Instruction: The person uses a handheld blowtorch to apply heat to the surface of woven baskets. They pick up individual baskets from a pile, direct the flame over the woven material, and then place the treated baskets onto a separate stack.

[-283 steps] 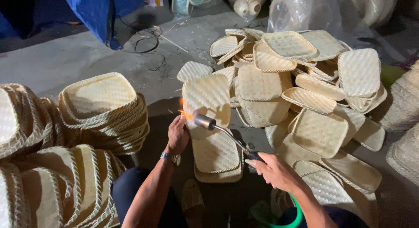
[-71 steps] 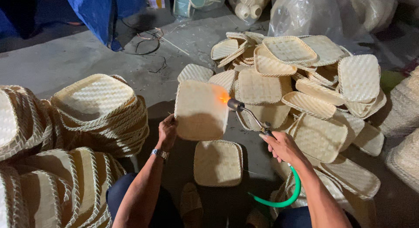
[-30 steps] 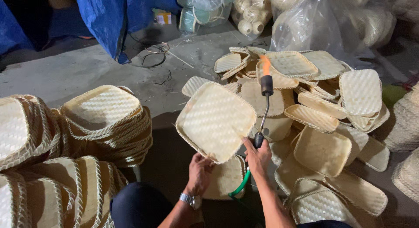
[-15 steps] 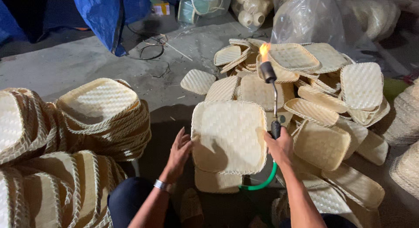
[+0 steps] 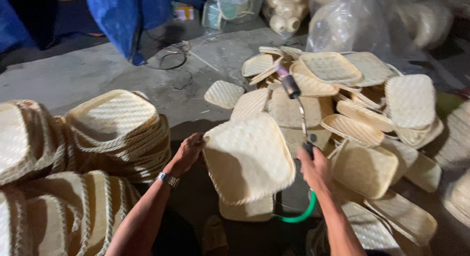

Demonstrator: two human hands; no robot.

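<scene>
A woven tray point(image 5: 247, 158) is held up by its left edge, tilted above a second tray point(image 5: 247, 209) lying on the floor below; the left hand point(image 5: 187, 151) is closed on its rim, thumb and fingers pinching the weave; the right hand point(image 5: 315, 167) is wrapped tight around the handle of a gas torch point(image 5: 296, 106), its nozzle raised over the heap, a green hose point(image 5: 298, 216) looping off beneath. No flame can be made out at the nozzle. The tray is judged light and fairly stiff, its thin weave easily scorched or bent, and best taken by the bound rim rather than the flat middle. Finished stacks point(image 5: 117, 131) are seen at left, a loose pile of trays point(image 5: 352, 114) at right, on a bare concrete floor point(image 5: 88, 75); blue sheeting point(image 5: 132, 16) and plastic bags point(image 5: 352, 26) are seen behind.
</scene>
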